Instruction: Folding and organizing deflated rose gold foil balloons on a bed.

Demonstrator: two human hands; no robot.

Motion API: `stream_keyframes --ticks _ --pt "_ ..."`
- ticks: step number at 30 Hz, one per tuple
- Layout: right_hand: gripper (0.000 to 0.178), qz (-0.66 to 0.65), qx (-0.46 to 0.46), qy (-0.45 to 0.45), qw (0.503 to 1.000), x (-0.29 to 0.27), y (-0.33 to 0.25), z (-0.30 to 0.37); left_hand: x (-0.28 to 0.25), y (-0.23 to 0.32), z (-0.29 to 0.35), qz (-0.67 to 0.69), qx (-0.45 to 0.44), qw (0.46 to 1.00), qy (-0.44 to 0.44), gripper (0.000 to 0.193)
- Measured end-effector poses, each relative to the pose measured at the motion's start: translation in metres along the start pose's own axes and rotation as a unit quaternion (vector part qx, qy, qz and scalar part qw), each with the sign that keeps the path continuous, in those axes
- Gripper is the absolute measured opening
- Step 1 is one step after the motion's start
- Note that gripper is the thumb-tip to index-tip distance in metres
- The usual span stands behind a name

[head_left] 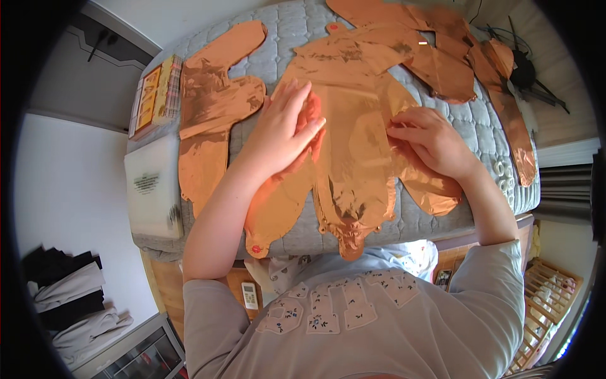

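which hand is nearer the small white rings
Right: the right hand is just left of the small white rings; the left hand is farther left, at shiny orange foil.

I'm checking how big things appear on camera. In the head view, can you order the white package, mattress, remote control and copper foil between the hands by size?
Largest to smallest, as they look:
1. mattress
2. copper foil
3. white package
4. remote control
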State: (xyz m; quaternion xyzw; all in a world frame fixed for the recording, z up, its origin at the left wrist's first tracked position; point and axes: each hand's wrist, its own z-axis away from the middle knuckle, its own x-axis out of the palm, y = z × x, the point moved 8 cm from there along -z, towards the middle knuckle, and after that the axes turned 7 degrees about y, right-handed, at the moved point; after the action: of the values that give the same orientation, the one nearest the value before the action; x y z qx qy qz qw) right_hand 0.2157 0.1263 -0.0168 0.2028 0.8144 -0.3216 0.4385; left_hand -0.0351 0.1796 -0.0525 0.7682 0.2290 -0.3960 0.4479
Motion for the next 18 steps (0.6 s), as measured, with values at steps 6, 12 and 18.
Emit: stream_keyframes --ticks 6,12,18 --pt "0.029 -0.020 0.010 -0.006 1.000 0.002 -0.001 0.000 0.007 0.021 -0.003 -0.099 0.088 0.991 -0.012 0.088" --pt "0.027 -0.019 0.017 -0.006 1.000 0.000 -0.003 0.000 0.034 0.017 0.001 -0.102 0.103 0.986 -0.082 0.099" --pt "0.028 -0.036 0.031 -0.003 0.999 0.000 0.004 0.001 0.035 0.017 -0.002 -0.112 0.111 0.984 -0.086 0.101"
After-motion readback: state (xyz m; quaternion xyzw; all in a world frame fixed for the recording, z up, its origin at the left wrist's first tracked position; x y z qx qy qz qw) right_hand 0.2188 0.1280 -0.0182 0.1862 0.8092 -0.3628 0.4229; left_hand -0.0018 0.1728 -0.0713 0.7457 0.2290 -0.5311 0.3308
